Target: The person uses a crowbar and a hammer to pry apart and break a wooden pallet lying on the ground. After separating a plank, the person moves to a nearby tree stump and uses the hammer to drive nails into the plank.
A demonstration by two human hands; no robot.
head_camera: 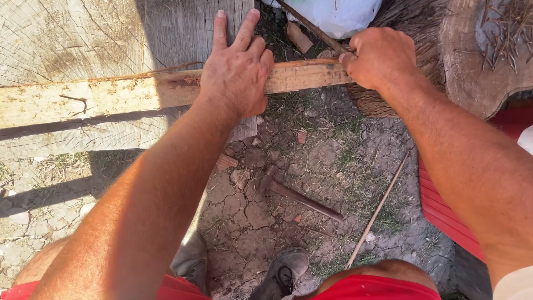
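A long rough wooden plank lies across a big tree stump at the left and reaches out to the right. My left hand presses flat on the plank, fingers spread over its top. My right hand is closed around a thin dark rusty rod at the plank's right end; the rod slants up to the left. Whether the rod's tip touches the wood is hidden by the hand.
A rusty hammer lies on the cracked dry soil below the plank. A thin stick lies to its right. A white plastic bag is at top, another stump at top right, a red object at right. My shoes show below.
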